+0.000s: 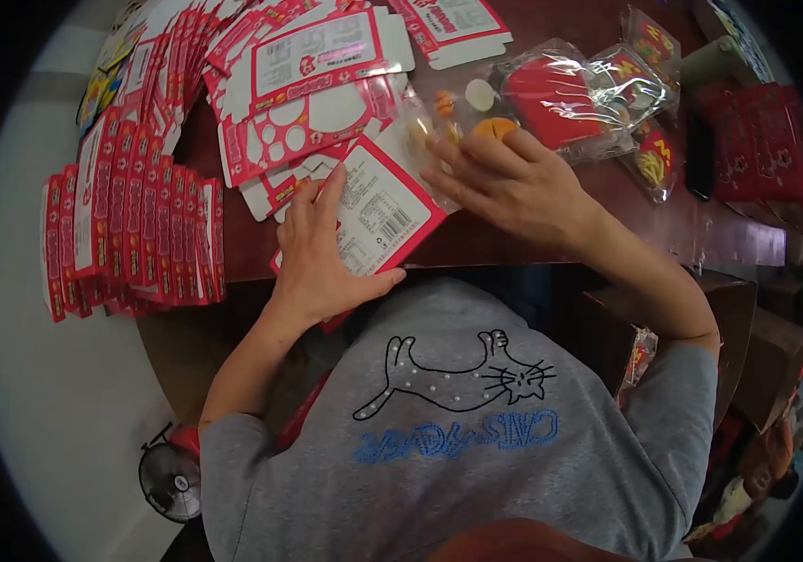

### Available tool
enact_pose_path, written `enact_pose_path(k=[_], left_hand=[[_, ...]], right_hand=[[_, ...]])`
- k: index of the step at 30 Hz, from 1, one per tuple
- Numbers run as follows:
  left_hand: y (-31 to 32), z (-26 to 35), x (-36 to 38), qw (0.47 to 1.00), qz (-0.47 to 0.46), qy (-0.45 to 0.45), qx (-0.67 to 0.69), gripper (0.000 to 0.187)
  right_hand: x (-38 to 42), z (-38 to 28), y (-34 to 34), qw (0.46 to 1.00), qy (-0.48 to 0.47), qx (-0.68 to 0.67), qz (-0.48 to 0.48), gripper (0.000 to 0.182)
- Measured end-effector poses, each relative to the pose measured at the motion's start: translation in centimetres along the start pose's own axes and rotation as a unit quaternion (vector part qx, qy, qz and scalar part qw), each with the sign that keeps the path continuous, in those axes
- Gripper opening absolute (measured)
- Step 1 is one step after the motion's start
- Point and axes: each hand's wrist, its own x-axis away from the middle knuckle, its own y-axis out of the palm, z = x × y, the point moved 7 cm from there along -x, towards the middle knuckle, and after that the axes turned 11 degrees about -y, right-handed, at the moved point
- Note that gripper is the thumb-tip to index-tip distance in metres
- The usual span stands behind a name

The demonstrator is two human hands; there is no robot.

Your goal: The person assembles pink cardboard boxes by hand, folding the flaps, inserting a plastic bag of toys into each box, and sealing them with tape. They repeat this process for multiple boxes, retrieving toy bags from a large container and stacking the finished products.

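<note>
A red and white printed box [385, 208] lies at the table's front edge, its barcode side up. My left hand [317, 245] holds its left side, fingers over the top face and thumb along the near edge. At the box's far right end, my right hand [505, 183] has its fingers bent around a clear plastic tray [420, 126], partly hidden behind them. Small orange and white toy pieces [479, 96] show beside the fingertips. Flat red and white cartons [322, 61] are piled beyond my left hand.
Upright folded boxes [130, 215] stand packed at the left. Clear packs with red and yellow pieces [556, 98] lie at the back right, near a dark red bag [767, 155]. A black fan [172, 480] stands below at the left.
</note>
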Motion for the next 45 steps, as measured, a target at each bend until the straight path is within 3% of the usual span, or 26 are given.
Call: enact_pose_path(k=[3,5,10,12,13,15,18,19,20,22,24,26,28,30,31,32,34,35,37,39,40,41,42,44,45], left_hand=[[0.3,-3.6,2.9,0.997,0.003,0.000,-0.071,0.126],[1.5,-6.2,4.7,0.993,-0.044,-0.024,-0.104,0.125],[2.4,-8.6,6.6,0.992,-0.014,-0.007,-0.123,0.123],[2.6,-8.7,6.7,0.993,-0.006,-0.002,-0.120,0.123],[2.7,-8.8,6.7,0.992,0.000,-0.004,-0.125,0.124],[3.2,-8.6,7.0,0.992,-0.004,0.002,-0.128,0.125],[2.8,-8.0,6.4,0.992,0.025,0.019,-0.120,0.125],[2.8,-8.1,6.7,0.994,0.020,-0.002,-0.108,0.125],[2.7,-8.4,6.9,0.995,0.015,-0.026,-0.096,0.125],[2.1,-8.3,6.7,0.993,0.028,-0.033,-0.107,0.126],[2.3,-8.3,6.6,0.992,0.005,-0.038,-0.121,0.125],[2.4,-7.7,6.3,0.994,0.010,0.014,-0.105,0.123],[3.1,-7.2,6.6,0.995,-0.004,0.016,-0.094,0.123],[3.2,-7.2,6.2,0.995,0.006,0.018,-0.100,0.123],[3.3,-7.3,6.3,0.994,0.014,0.008,-0.106,0.123],[3.6,-7.2,6.5,0.994,0.012,0.007,-0.105,0.123],[3.7,-7.1,6.1,0.992,0.017,-0.005,-0.124,0.123],[3.7,-6.8,5.9,0.991,0.026,0.003,-0.129,0.123],[4.0,-6.3,5.9,0.993,0.033,-0.002,-0.113,0.122],[4.1,-5.9,5.8,0.994,0.032,-0.009,-0.107,0.123],[3.8,-5.9,5.8,0.994,0.041,-0.021,-0.096,0.124],[3.6,-5.9,6.0,0.995,0.047,-0.035,-0.086,0.125],[3.5,-5.8,6.4,0.994,0.043,-0.038,-0.088,0.125],[2.1,-4.7,6.4,0.994,0.088,-0.014,-0.061,0.125],[1.9,-4.1,6.1,0.994,0.089,-0.013,-0.060,0.125]], right_hand=[[-1.5,-4.9,2.2,0.996,-0.048,-0.081,0.011,0.042],[-2.4,-8.2,4.0,0.990,-0.089,-0.107,-0.009,0.046],[-3.1,-7.4,5.2,0.945,-0.062,-0.319,-0.019,0.063],[-2.3,-3.1,4.8,0.917,0.136,-0.371,0.061,0.071],[-2.5,-2.8,5.7,0.917,0.138,-0.370,0.057,0.071],[-2.5,-1.5,7.3,0.939,0.225,-0.239,0.106,0.072],[-4.4,-4.5,10.3,0.962,0.197,-0.187,0.038,0.069],[-4.8,-4.7,10.0,0.963,0.210,-0.163,0.041,0.056],[-5.1,-4.8,9.7,0.965,0.204,-0.156,0.048,0.056],[-4.7,-4.9,9.8,0.938,0.305,-0.158,-0.043,0.050],[-4.9,-6.7,9.3,0.938,0.282,-0.200,-0.021,0.041],[-6.4,-8.7,9.2,0.939,0.140,-0.313,0.031,0.035],[-6.2,-8.2,9.0,0.929,0.132,-0.342,0.048,0.035],[-3.8,-5.5,8.0,0.893,0.243,-0.345,0.157,0.042],[-2.3,-3.8,6.7,0.908,0.293,-0.251,0.165,0.051],[-1.4,-3.3,6.1,0.908,0.294,-0.252,0.164,0.051],[1.0,-1.4,5.2,0.906,0.418,-0.027,0.061,0.059],[1.3,-1.7,6.2,0.909,0.417,-0.009,0.006,0.069],[1.1,-2.1,8.0,0.895,0.437,-0.076,-0.043,0.071],[0.4,-1.1,7.0,0.902,0.428,-0.035,-0.042,0.072],[0.7,0.3,7.1,0.836,0.490,-0.246,-0.027,0.070],[1.0,-0.1,8.0,0.723,0.527,-0.447,-0.014,0.067],[1.6,-0.2,8.3,0.720,0.527,-0.451,-0.015,0.067],[1.8,0.3,8.7,0.649,0.461,-0.598,0.093,0.052],[1.7,0.5,8.0,0.651,0.461,-0.596,0.094,0.052]])
